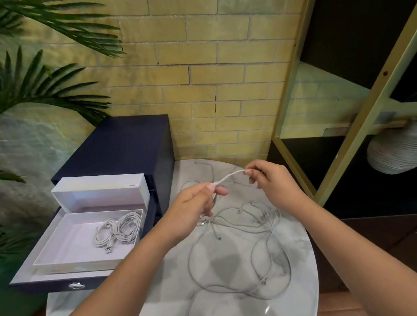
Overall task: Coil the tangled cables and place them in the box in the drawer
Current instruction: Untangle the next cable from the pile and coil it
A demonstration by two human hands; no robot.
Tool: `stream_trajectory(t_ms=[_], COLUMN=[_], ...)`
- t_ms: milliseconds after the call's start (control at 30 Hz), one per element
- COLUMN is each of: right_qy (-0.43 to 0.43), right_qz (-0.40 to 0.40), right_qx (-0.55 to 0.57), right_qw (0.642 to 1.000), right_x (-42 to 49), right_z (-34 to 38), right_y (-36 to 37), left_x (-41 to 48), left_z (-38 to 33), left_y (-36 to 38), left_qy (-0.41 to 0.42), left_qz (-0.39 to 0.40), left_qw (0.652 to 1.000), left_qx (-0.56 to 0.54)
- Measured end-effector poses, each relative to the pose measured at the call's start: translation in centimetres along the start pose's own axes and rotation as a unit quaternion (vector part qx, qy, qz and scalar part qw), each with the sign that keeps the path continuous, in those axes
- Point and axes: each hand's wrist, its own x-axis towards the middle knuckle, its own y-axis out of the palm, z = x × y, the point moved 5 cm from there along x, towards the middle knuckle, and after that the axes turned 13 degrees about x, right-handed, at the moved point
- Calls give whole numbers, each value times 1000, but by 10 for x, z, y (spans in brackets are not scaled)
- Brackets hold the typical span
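A tangle of grey-white cables (240,242) lies spread on the round marble table (301,285). My left hand (193,206) and my right hand (273,181) each pinch one white cable (229,176), which is stretched taut between them above the table. The rest of that cable hangs down from my left hand. To the left, a navy drawer (53,283) stands pulled out. In it sits an open white box (70,242) with two coiled cables (118,229) inside.
The box's white lid (101,190) rests at the back of the drawer against the navy cabinet (130,147). Palm fronds (32,89) hang at left. A dark shelf unit with a ribbed grey vase (397,149) stands at right. A brick wall is behind.
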Motion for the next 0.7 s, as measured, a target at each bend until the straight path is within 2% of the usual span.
stream_trajectory(t_ms=[267,367,433,533,633,700], right_qy=[104,106,92,73,46,32], right_qz=[115,179,216,254,270,262], right_qx=[21,7,-2,-53,-107,-115], right_qw=[988,978,972,963,956,958], right_x=[-26,-43,-53,-54,-48,-41], right_z=[-24,-17,-8,6,16,21], right_y=[56,76,85,86,77,65], left_x=[10,18,22,24,27,29], left_z=[-17,-15,-10,-2,10,20], left_y=[12,10,9,12,10,5], left_qy=[-15,-19,-11,5,29,28], left_qz=[21,-6,-19,-28,-39,-26], left_qw=[979,978,989,1000,980,959], left_qx=[-201,-210,-148,10,195,282])
